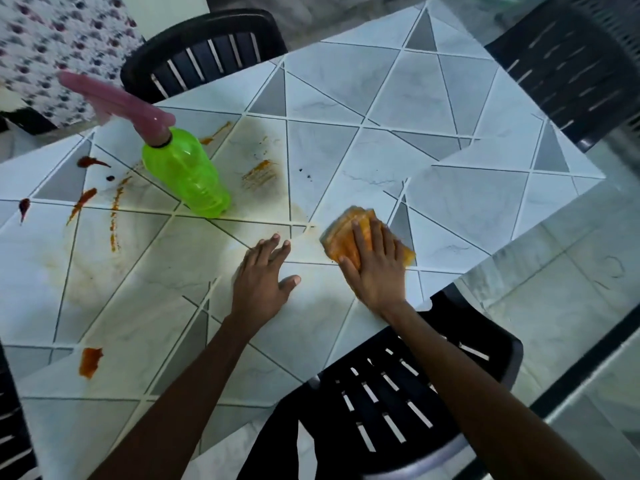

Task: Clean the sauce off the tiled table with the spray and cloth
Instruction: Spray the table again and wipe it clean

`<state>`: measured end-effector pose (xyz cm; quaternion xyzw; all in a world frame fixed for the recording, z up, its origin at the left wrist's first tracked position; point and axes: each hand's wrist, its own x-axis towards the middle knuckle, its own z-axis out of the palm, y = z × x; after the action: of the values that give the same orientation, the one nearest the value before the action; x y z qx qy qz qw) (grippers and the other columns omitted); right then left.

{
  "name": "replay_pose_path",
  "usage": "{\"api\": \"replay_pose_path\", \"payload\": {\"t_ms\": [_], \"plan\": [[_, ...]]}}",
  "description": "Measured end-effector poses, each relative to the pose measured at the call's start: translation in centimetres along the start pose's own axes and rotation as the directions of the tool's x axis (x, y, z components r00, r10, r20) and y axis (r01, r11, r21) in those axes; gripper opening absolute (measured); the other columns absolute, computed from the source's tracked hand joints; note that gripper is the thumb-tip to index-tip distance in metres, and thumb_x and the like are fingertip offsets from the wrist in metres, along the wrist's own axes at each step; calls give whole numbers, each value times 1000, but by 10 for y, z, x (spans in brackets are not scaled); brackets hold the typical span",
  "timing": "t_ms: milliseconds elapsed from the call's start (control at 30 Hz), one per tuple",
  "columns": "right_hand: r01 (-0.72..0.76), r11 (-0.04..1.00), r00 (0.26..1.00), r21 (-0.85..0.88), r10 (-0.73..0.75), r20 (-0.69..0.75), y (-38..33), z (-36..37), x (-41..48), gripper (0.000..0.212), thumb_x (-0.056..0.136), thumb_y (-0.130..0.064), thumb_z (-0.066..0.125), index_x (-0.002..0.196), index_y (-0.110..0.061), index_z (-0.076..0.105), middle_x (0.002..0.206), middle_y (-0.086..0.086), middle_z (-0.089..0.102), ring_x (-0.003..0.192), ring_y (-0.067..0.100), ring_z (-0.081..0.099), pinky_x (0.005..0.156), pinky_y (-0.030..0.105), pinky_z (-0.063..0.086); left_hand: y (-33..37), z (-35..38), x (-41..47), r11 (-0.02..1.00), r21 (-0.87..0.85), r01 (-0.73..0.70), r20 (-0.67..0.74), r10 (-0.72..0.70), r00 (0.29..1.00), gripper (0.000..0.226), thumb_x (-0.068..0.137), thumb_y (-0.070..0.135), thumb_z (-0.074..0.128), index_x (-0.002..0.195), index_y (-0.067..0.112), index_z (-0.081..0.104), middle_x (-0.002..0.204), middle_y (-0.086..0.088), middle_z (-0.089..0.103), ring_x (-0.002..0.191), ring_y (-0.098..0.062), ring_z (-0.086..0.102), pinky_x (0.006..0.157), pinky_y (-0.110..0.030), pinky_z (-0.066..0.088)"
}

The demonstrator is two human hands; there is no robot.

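My right hand (375, 268) lies flat with straight fingers on a folded orange cloth (341, 239), pressing it onto the tiled table (398, 109) near the front edge. Just left of it, my left hand (263, 277) rests open on the tiles, fingers spread. A green spray bottle (187, 173) with a pink trigger head (114, 100) stands behind my left hand. Reddish-orange sauce (90, 361) sits in smears and blobs across the table's left side, with thin streaks (261, 173) right of the bottle.
Black slatted plastic chairs stand around the table: one (391, 400) under my right arm at the near edge, one (204, 53) at the far side, one (568, 67) at the far right. A tiled floor (568, 289) lies to the right.
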<state>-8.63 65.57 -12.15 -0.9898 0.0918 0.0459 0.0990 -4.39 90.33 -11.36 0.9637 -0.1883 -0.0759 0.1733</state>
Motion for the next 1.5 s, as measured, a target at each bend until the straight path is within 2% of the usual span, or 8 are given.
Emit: {"api": "replay_pose_path", "payload": {"t_ms": [233, 533, 733, 833, 1033, 1133, 1333, 1500], "plan": [[-19, 999, 999, -49, 21, 45, 50, -5, -80, 72, 98, -64, 27, 160, -30, 18, 167, 11, 17, 153, 35, 15, 121, 57, 18, 6, -2, 0, 998, -62, 19, 17, -18, 1000, 68, 84, 46, 58, 144, 18, 47, 154, -6, 39, 140, -34, 35, 111, -50, 35], [-190, 981, 982, 37, 190, 4, 12, -5, 73, 74, 98, -60, 22, 159, -18, 22, 162, 22, 23, 146, 46, 25, 118, 60, 19, 10, -1, 2, 990, -105, 91, 69, -84, 994, 70, 86, 33, 67, 148, 20, 40, 159, -4, 29, 145, -33, 25, 114, -48, 26], [185, 982, 983, 46, -184, -13, 8, 8, 10, 67, 102, -53, 34, 159, -19, 24, 165, 17, 19, 150, 39, 23, 120, 53, 21, 10, -4, 3, 995, -43, 94, 121, -88, 989, 72, 87, 37, 67, 150, 20, 37, 160, -5, 27, 146, -33, 24, 118, -45, 20], [232, 971, 973, 50, -231, -29, 37, 6, -31, 65, 101, -52, 35, 158, -23, 27, 166, 12, 21, 151, 34, 24, 121, 51, 22, 12, -7, 5, 993, -43, 106, 135, -100, 986, 73, 85, 45, 60, 150, 20, 38, 160, -5, 28, 146, -32, 23, 118, -42, 20], [-93, 993, 995, 71, 96, -36, 72, -13, 25, 65, 99, -50, 24, 155, -19, 33, 161, 16, 31, 145, 40, 33, 115, 54, 29, 15, -7, 6, 990, -64, 129, 145, -119, 982, 73, 86, 43, 60, 151, 21, 35, 161, -3, 23, 148, -29, 19, 118, -40, 17], [-148, 983, 988, 105, 152, -36, 47, -10, 37, 65, 98, -48, 26, 155, -17, 35, 161, 17, 31, 144, 41, 33, 115, 55, 30, 16, -6, 3, 991, -59, 122, 128, -114, 985, 73, 88, 32, 68, 152, 20, 35, 161, -4, 24, 147, -31, 20, 118, -43, 19], [206, 976, 978, 72, -204, -39, 36, 6, -43, 56, 103, -48, 31, 153, -23, 39, 161, 11, 33, 146, 35, 33, 115, 51, 30, 33, -9, 9, 980, -19, 197, 127, -193, 973, 74, 82, 24, 74, 147, 16, 41, 158, -8, 30, 143, -34, 26, 117, -46, 26], [68, 997, 997, 46, -65, -51, 92, -6, -53, 58, 101, -48, 29, 152, -21, 40, 158, 14, 38, 144, 36, 37, 113, 52, 33, 45, -15, 15, 976, -1, 217, 87, -216, 973, 66, 72, 18, 80, 132, 12, 53, 142, -11, 44, 127, -36, 41, 104, -46, 41]]}}
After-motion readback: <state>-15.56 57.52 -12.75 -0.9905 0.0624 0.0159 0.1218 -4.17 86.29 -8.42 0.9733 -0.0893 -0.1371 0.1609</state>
